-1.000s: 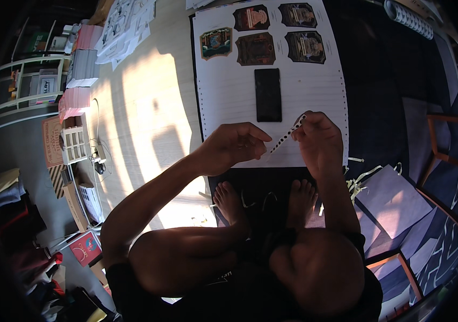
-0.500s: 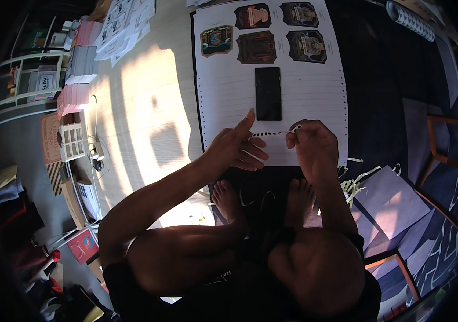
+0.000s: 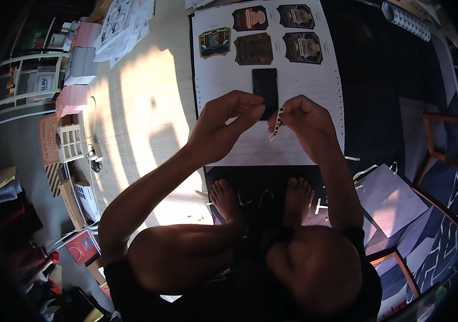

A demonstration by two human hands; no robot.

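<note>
Between the finger and thumb of my right hand (image 3: 310,123) is a narrow white paper strip (image 3: 275,132) with a row of dark holes. It bends and hangs down toward the paper. My left hand (image 3: 221,126) is just left of it, thumb and fingers pinched together; whatever they hold, if anything, I cannot make out. Partly behind both hands lies a flat black rectangular thing like a phone (image 3: 264,81). It rests on a large white lined sheet (image 3: 240,153) with holes along its edges.
Several dark ornate cards (image 3: 253,49) lie at the sheet's far end. To the right are grey-purple sheets (image 3: 387,196) and wooden frame pieces (image 3: 427,137). Paper stacks (image 3: 81,64) and a white rack (image 3: 25,80) stand at left. My bare feet (image 3: 224,198) are near the sheet's front edge.
Both hands have moved farther forward, near the black rectangle. My left hand has gone from spread fingers to a pinch. The strip, level between the hands before, now hangs from my right hand.
</note>
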